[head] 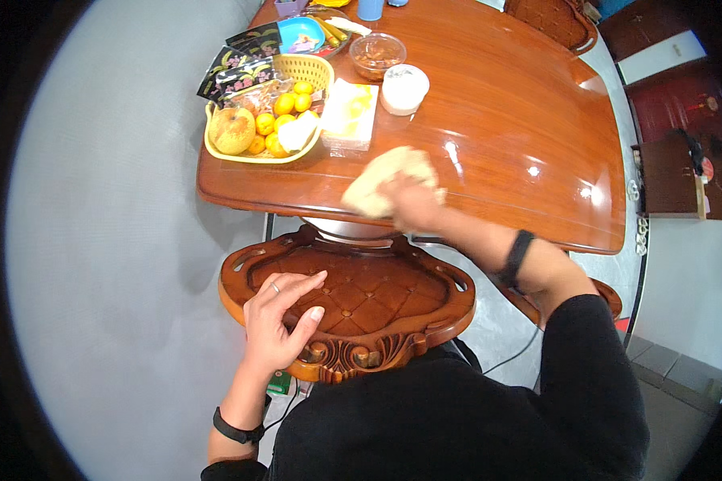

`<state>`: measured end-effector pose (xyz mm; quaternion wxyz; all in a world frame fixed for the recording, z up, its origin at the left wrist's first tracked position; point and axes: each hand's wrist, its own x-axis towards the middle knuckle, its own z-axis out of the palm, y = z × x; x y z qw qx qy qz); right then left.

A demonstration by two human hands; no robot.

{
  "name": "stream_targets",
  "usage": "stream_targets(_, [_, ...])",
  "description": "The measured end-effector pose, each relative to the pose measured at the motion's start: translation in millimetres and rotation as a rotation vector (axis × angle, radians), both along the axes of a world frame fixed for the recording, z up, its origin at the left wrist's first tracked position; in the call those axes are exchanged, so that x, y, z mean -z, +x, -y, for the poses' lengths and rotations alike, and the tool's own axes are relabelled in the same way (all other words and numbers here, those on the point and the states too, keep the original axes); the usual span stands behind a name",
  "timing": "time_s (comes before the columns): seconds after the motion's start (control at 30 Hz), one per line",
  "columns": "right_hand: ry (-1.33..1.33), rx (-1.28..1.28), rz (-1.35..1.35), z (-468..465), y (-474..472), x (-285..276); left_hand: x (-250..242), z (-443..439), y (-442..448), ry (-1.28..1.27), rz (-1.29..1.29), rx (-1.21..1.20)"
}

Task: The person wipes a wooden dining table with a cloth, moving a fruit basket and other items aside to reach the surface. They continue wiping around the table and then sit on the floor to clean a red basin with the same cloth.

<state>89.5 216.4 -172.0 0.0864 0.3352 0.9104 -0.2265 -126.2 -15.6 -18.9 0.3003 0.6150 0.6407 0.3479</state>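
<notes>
A pale yellow cloth [391, 177] lies against the top of the glossy wooden table [493, 156], close to its near edge. My right hand [412, 201] presses on the cloth, its fingers bunched into the fabric and blurred by motion. My left hand [283, 318], a ring on one finger, is held over the left side of the carved wooden chair [367, 294] with thumb and fingers apart and nothing in it; whether it touches the chair is unclear. A stack of white and yellow packaged paper [350, 117] is beyond the cloth.
At the table's left end stands a yellow plastic basket [265, 159] with mandarins, a large round pear-like fruit [233, 131] and black packets [243, 78]. Behind the cloth are a white-lidded tub [404, 90] and a clear bowl of food [378, 57]. A blue tray [301, 33] sits farther back.
</notes>
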Motion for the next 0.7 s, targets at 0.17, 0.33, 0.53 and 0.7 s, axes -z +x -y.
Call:
stream_targets(0.17, [0.045, -0.257, -0.026, 33, -52, -1, 2, 4, -1, -0.029, 0.017, -0.035])
stream_targets(0.33, [0.027, -0.201, 0.075, 15, 73, -15, 6, 11, -1, 0.018, 0.11, -0.077])
stream_targets(0.53, [-0.059, -0.203, 0.355, -3, 169, -38, 11, 14, -2, 0.096, 0.22, -0.145])
stream_targets(0.7, [-0.112, -0.405, 0.148, 24, 53, -17, 14, 15, -4, 0.135, 0.246, -0.151])
